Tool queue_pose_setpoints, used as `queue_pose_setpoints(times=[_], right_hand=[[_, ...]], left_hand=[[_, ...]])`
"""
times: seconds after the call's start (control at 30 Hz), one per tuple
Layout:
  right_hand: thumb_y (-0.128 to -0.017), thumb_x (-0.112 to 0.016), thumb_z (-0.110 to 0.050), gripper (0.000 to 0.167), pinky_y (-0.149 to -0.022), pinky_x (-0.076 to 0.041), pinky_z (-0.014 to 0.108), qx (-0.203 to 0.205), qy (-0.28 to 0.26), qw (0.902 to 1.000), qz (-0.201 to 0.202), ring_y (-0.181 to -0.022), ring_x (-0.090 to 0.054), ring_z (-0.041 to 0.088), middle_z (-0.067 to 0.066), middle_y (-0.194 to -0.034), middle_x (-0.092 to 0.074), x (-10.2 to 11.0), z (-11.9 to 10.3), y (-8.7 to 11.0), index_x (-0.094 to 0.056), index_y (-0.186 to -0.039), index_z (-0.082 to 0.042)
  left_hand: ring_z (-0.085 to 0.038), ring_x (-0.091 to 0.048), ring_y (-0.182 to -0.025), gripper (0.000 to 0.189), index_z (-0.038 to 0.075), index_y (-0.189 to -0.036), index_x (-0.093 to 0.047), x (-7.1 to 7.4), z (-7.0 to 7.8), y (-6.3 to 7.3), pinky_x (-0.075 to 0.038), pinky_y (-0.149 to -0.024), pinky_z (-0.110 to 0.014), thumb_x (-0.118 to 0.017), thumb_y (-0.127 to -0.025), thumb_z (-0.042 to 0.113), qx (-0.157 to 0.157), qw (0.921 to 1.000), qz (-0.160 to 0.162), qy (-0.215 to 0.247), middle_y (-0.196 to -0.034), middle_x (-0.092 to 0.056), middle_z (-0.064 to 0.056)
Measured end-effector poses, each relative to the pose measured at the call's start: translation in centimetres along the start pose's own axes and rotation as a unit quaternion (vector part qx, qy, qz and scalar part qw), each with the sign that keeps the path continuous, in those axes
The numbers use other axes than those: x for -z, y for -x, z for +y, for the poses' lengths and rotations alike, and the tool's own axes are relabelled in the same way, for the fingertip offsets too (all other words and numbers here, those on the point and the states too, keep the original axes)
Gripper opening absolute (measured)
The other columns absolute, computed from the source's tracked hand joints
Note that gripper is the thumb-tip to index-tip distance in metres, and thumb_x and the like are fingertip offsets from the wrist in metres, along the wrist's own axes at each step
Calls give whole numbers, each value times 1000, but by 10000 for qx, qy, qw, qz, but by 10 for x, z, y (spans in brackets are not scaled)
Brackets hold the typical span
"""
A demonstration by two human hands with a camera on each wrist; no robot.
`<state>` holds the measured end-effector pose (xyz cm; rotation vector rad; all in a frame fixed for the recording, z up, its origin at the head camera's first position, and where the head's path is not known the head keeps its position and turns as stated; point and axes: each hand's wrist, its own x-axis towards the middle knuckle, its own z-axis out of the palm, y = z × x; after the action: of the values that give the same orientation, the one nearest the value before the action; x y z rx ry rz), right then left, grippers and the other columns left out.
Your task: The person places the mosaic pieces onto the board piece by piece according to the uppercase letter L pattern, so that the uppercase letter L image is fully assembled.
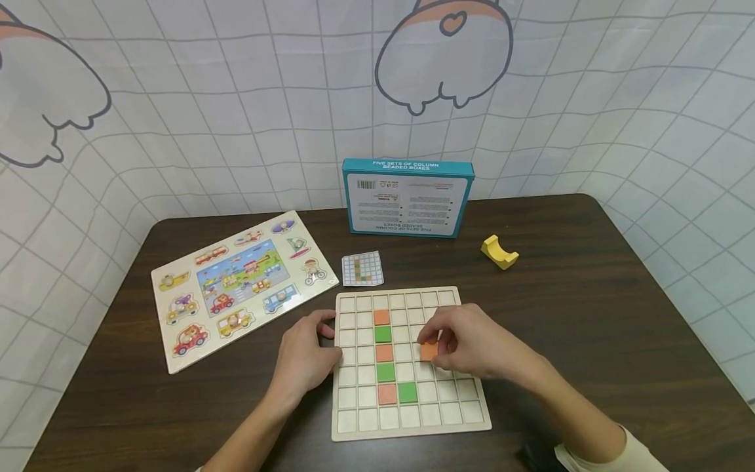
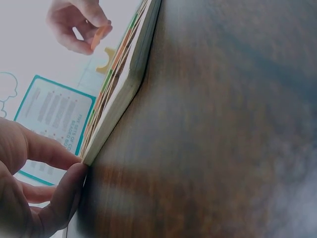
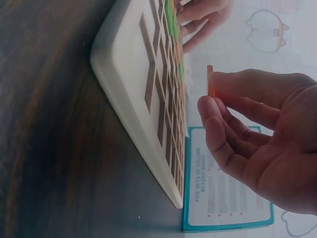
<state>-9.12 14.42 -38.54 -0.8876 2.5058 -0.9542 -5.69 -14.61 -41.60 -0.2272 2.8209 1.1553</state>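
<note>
My right hand point(image 1: 472, 341) pinches an orange square tile point(image 1: 428, 352) between thumb and fingers above the right half of a wooden grid board point(image 1: 362, 417). In the right wrist view the tile point(image 3: 210, 82) is edge-on, held up off the board. My left hand point(image 1: 307, 357) touches the board's left edge, thumb and fingers apart along it; its fingertips meet that edge in the left wrist view. On the board, orange tiles point(image 1: 384, 353) and green tiles point(image 1: 385, 372) alternate down one column, with another green tile point(image 1: 407, 392) right of the lowest orange one.
Just behind the board lies a small pattern card point(image 1: 362, 269). A picture puzzle board point(image 1: 236, 288) with knobs is at the left. The teal-and-white box point(image 1: 407, 200) stands against the patterned curtain, and a yellow curved block point(image 1: 499, 252) sits to its right.
</note>
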Motion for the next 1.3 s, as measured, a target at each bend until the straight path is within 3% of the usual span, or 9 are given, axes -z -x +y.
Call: queue_pose_setpoints(times=[0.27, 0.73, 0.97, 1.3], right_hand=[[-80, -80, 0, 23, -66, -54, 21, 187, -38, 9997, -132, -71, -63, 8, -6, -89, -69, -2, -3, 3, -77, -98, -14], [-78, -81, 1, 27, -64, -53, 21, 86, -85, 9988, -477, -71, -59, 5, -6, -87, -68, -9, -6, 5, -76, -99, -14], [-76, -86, -6, 25, -65, -52, 21, -18, 16, 9977, -682, -72, -57, 6, -8, -83, -65, -12, -9, 4, -75, -95, -18], [-74, -85, -1, 25, -62, -50, 21, 87, -51, 9967, -800, -67, -54, 2, -6, -75, -62, -16, -10, 6, -71, -88, -18]], left_hand=[[-22, -58, -88, 64, 7, -132, -68, 0, 0, 0, -43, -73, -31, -69, -69, -1, 10, 10000, 8, -1, -98, -67, -4], [-19, -61, -83, 65, 6, -131, -68, 0, 0, -1, -47, -69, -29, -69, -67, -2, -75, 9999, 7, 94, -96, -69, -4], [-20, -61, -84, 65, 6, -132, -68, 0, 1, -1, -47, -69, -30, -69, -67, -1, -75, 9999, -14, 96, -96, -69, -4], [-21, -61, -87, 64, 6, -132, -67, 0, 0, 0, -46, -71, -30, -69, -68, -1, -65, 10000, -11, 36, -98, -68, -5]])
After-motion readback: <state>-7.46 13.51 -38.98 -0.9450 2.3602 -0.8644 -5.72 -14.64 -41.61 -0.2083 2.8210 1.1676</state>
